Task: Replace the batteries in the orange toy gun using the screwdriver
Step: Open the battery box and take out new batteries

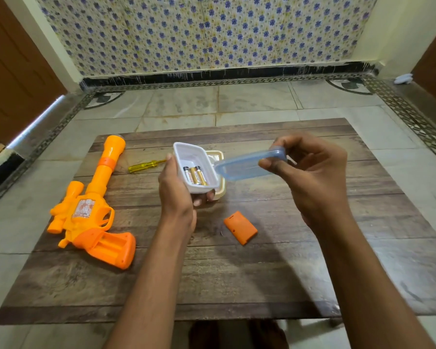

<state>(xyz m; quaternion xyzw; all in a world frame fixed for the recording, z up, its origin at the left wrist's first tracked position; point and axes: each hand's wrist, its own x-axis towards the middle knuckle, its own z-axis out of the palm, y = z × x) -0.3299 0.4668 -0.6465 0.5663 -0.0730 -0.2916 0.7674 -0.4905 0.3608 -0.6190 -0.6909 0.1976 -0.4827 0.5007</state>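
My left hand [176, 195] grips a small white container [186, 157], lifted and tilted toward me, with three gold-and-black batteries [194, 175] lying in it. My right hand [310, 172] pinches its clear blue lid [247, 165], held off to the right of the container. The orange toy gun [91, 205] lies on the left of the wooden table [237, 273], its battery compartment in the grip open and empty. The orange compartment cover [240, 227] rests loose near the table's middle. A yellow-handled screwdriver [145, 166] lies behind the gun, left of the container.
A second, cream-coloured container [219, 172] sits on the table behind the white one, mostly hidden. The low table stands on a tiled floor [237, 102] with a patterned wall behind. Brown doors flank both sides.
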